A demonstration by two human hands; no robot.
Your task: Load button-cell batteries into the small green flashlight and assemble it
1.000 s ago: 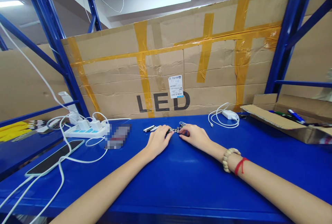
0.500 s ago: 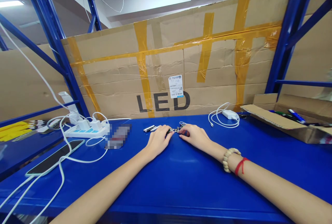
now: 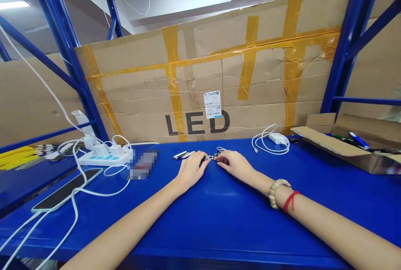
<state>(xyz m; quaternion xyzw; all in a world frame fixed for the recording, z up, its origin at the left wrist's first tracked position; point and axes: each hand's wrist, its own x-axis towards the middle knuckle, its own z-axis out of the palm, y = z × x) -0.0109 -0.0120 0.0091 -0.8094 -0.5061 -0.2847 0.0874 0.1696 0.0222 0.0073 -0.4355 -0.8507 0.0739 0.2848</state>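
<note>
At the back middle of the blue shelf, my left hand rests with its fingers curled and its thumb pressed inward. Between the two hands lies a small shiny metal piece, linked like a chain or key ring; its exact kind is too small to tell. My left fingertips close on its left end. My right hand has thumb and fingers bent together at its right end. A thin pale cord loop shows just behind the right fingers. Two slim silver-and-black pen-like sticks lie beside my left hand.
To the left are a power strip with chargers, a phone and trailing white cables. A white charger with coiled cable lies at back right, near an open cardboard box of pens. A large cardboard panel stands behind.
</note>
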